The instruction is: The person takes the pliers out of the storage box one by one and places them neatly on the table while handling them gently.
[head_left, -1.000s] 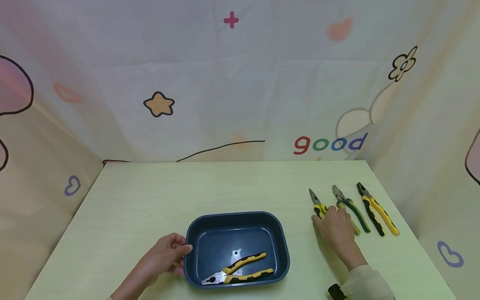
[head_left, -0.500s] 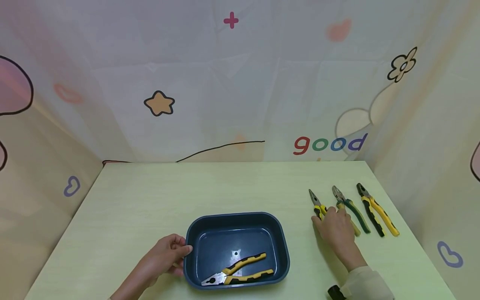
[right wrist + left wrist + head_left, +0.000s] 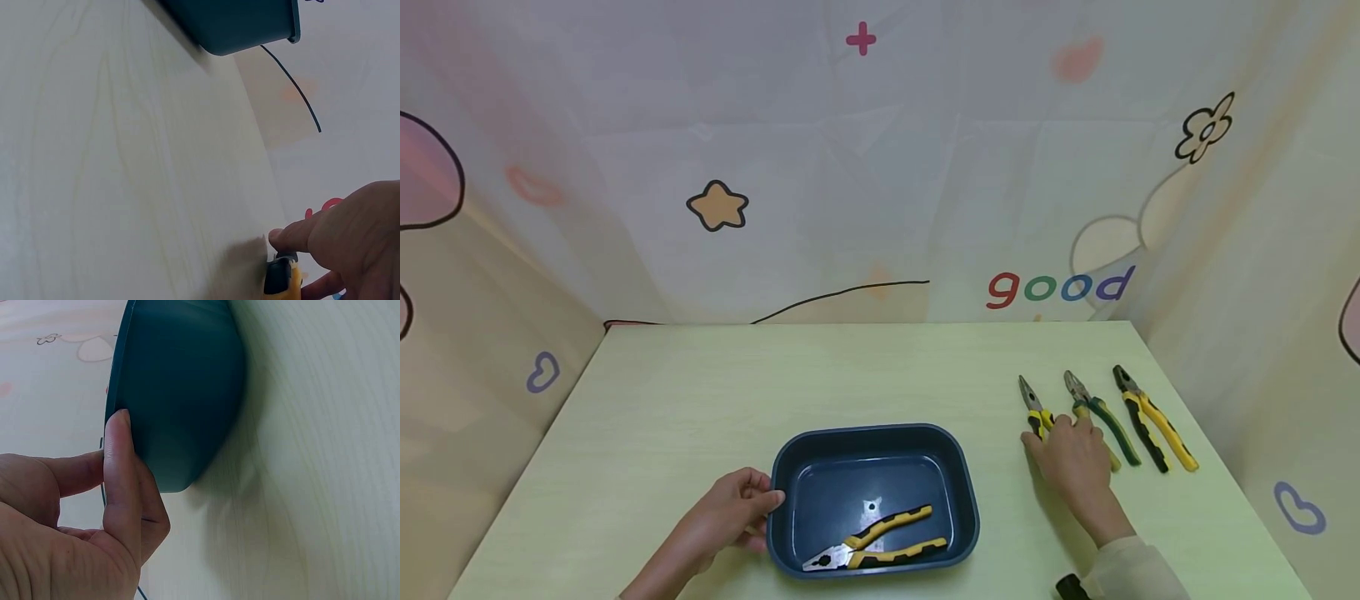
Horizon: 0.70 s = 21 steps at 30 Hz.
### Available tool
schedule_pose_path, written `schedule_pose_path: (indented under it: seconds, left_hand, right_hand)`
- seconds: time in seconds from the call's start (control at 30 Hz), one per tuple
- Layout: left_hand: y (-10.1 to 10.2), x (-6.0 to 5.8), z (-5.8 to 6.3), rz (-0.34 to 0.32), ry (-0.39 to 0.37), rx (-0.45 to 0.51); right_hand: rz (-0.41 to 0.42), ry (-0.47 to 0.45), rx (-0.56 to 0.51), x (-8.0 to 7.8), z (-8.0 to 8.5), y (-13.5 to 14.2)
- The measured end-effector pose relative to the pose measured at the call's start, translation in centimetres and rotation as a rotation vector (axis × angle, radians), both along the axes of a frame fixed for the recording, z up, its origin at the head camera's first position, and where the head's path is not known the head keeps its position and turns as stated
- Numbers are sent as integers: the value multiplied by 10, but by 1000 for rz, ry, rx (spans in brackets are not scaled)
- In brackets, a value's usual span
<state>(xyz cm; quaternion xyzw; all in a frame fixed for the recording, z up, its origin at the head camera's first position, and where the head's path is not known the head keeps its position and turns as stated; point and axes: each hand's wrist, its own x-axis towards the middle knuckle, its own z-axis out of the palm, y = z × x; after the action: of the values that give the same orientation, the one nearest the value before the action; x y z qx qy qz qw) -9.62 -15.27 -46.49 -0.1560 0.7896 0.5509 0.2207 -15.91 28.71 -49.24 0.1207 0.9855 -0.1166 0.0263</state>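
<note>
The left hand (image 3: pixel 730 508) pinches the left rim of a dark blue tray (image 3: pixel 865 431), thumb on the rim and fingers along the outer wall in the left wrist view. Inside that tray lie combination pliers (image 3: pixel 854 546) with yellow and black handles. On the right side of the table, the right hand (image 3: pixel 1071 462) holds needle-nose pliers (image 3: pixel 1032 402) by their yellow and black handles, which it mostly covers. Their tip points away from the person. In the right wrist view, thumb and fingers stand on either side of the handle end (image 3: pixel 281 278).
Right of the held pliers lie green-handled diagonal cutters (image 3: pixel 1112 423), one handle partly behind the hand. Farther right are other yellow and black pliers (image 3: pixel 1142 408). A printed curtain (image 3: pixel 865 183) encloses the pale table (image 3: pixel 685 392) at the back and sides.
</note>
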Motion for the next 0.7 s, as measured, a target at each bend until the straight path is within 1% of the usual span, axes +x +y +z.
schedule_pose_path:
  seconds: [0.2,0.4,0.7]
  left_hand:
    - [0,-1,1,-2,-7,-4]
    - [-1,-1,1,0,-3,3]
    - [-2,-2,0,0,-3,7]
  right_hand:
    - [25,18,3,3,3,-2]
    - [39,24,-18,6,12,-5]
    - [121,69,-72,13,26,-7]
